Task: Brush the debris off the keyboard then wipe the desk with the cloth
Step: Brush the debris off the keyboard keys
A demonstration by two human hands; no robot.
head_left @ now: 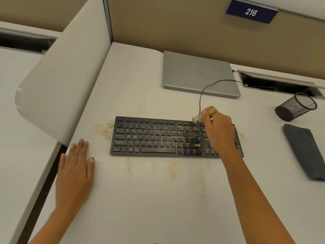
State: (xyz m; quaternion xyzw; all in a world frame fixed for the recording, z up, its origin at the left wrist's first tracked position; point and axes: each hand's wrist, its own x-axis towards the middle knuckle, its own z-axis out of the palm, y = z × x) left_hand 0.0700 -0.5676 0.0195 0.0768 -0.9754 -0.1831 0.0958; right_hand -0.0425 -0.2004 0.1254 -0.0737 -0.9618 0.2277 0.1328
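A black keyboard (154, 138) lies in the middle of the white desk (140, 199), with tan crumbs (184, 131) scattered over its right half. My right hand (219, 131) grips a small wooden-handled brush (197, 118), whose pale bristles touch the top row of keys near the right end. This hand covers the keyboard's right part. My left hand (75, 171) rests flat on the desk, left of the keyboard, fingers straight. A folded grey cloth (304, 152) lies at the right edge of the desk. Crumb trails (173, 170) streak the desk in front of the keyboard, and a crumb patch (104, 129) sits by its left end.
A shut silver laptop (198, 73) sits behind the keyboard, and the keyboard's black cable (207, 87) loops over it to a cable slot (277, 83). A black mesh pen cup (297, 107) lies tipped on its side at right. A curved white divider (61, 81) bounds the left.
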